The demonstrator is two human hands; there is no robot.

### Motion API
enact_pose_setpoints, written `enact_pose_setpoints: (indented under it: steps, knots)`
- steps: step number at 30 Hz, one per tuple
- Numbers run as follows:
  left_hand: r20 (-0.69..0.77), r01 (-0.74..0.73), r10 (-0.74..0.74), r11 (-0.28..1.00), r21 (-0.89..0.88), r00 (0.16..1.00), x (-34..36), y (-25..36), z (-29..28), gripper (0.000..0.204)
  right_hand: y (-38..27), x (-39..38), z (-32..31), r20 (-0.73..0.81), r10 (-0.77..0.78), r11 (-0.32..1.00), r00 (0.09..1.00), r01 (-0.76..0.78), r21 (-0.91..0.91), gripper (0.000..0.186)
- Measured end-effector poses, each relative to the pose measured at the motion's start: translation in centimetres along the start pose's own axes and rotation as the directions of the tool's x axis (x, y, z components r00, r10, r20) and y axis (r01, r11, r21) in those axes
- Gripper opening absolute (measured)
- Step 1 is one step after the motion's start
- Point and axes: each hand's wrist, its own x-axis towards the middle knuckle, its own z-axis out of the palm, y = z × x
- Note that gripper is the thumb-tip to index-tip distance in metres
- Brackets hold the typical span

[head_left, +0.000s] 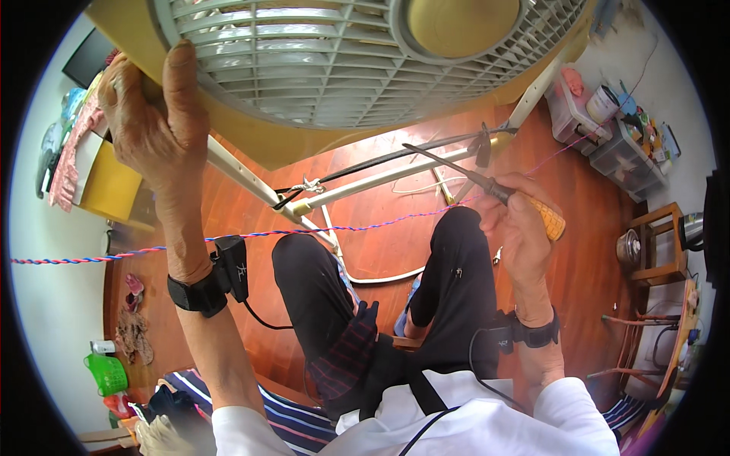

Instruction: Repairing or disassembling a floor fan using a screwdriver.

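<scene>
A box fan with a yellow casing [281, 148] and a round pale grille [304, 91] fills the top of the view, borne by a white metal tube stand [350, 182]. At the upper left, my left hand [163, 125] grips the casing's edge, thumb over the rim. My right hand [521, 220] holds a pointed tool with a textured yellow handle [547, 220] and a dark tapering shaft [456, 169]. Its kind is unclear. The tip points up and left, below the fan. A black strap [380, 163], knotted with white material, runs along the crossbar.
A red-and-blue twisted wire [129, 257] stretches across above my knees. Clear plastic bins [627, 163] stand at the right, near a wooden stool [658, 243] with metal pots. A yellow box [110, 182] stands at the left, a green basket [105, 372] lower down. The floor [236, 349] is reddish wood.
</scene>
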Motion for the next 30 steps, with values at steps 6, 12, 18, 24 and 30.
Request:
enact_pose_setpoints:
  steps: [6,12,18,24,30]
  knots:
    - [-0.007,-0.058,0.058,0.998,0.014,0.998,0.0,0.6,-0.1,0.033,-0.6,0.1,2.8,0.107,-0.188,0.979,0.976,0.195,-0.055,0.027]
    - [-0.042,-0.025,0.025,1.0,-0.008,0.999,-0.1,0.6,0.0,0.037,-0.8,0.5,4.4,0.142,-0.279,0.951,0.95,0.294,-0.098,0.025]
    - [-0.066,-0.044,0.046,0.999,0.028,0.997,-0.2,0.2,0.3,0.039,-0.6,1.0,5.9,0.14,-0.359,0.896,0.923,0.383,-0.226,0.024]
    - [-0.072,-0.066,0.065,0.998,0.0,0.995,0.0,0.1,0.3,0.038,-0.7,1.1,6.1,0.138,-0.361,0.893,0.922,0.385,-0.234,0.025]
    - [-0.068,-0.082,0.081,0.997,-0.002,0.994,-0.2,0.0,0.4,0.038,0.3,1.9,5.8,0.383,-0.581,0.655,0.718,0.692,-0.304,0.033]
